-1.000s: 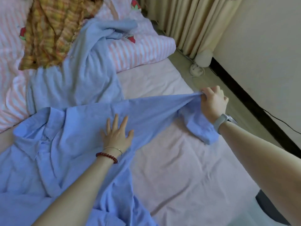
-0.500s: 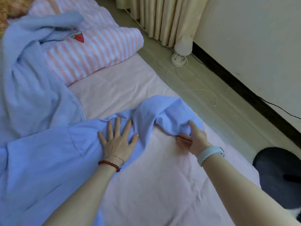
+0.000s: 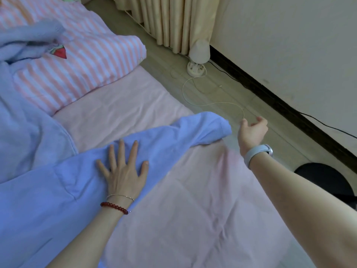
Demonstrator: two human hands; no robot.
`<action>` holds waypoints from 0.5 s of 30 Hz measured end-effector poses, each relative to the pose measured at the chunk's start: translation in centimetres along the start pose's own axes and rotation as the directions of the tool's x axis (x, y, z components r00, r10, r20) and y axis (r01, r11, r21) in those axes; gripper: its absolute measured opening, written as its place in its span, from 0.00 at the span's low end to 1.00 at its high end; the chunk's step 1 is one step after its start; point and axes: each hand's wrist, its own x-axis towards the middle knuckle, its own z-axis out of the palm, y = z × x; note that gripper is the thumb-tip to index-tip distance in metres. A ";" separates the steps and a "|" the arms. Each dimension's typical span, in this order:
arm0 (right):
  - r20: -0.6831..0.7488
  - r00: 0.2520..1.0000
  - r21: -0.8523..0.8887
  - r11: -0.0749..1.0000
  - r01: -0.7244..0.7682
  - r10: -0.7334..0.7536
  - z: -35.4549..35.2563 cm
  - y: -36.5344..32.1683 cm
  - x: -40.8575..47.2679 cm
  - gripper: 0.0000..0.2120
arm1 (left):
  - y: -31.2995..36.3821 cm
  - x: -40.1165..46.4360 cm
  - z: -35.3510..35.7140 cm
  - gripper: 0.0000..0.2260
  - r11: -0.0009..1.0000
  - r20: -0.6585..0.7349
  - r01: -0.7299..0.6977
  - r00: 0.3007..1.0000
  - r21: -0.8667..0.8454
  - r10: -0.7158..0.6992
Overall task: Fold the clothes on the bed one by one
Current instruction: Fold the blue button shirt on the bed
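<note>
The bed (image 3: 193,219) is covered by a smooth pink sheet, across which a soft blue shirt (image 3: 48,200) is spread. Its sleeve (image 3: 193,130) is pinned flat under the spread, released left hand (image 3: 123,175). The right hand (image 3: 251,130) is held just beyond the cuff, loosely curled, grasping nothing.

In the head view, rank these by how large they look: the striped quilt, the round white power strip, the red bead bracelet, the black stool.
1. Striped quilt, by far the largest.
2. Black stool, partly hidden by the forearm.
3. Red bead bracelet and round white power strip look alike; the bracelet is nearer the camera, so they stay unranked.
</note>
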 end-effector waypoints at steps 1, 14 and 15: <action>0.023 0.998 -0.007 0.998 -0.055 0.055 0.2 0.2 -0.7 0.14 | 0.7 0.0 -0.1 0.29 0.998 -0.026 -0.058 0.998 -0.002 0.058; 0.577 0.740 0.399 0.672 -0.624 0.344 4.1 -2.0 -4.7 0.06 | 1.5 1.2 2.0 0.30 0.977 0.252 -0.153 0.961 0.149 0.112; 0.621 0.739 0.445 0.659 -0.606 0.261 3.7 -2.6 -4.1 0.08 | 1.6 1.1 1.7 0.30 0.982 0.238 -0.149 0.964 0.119 0.118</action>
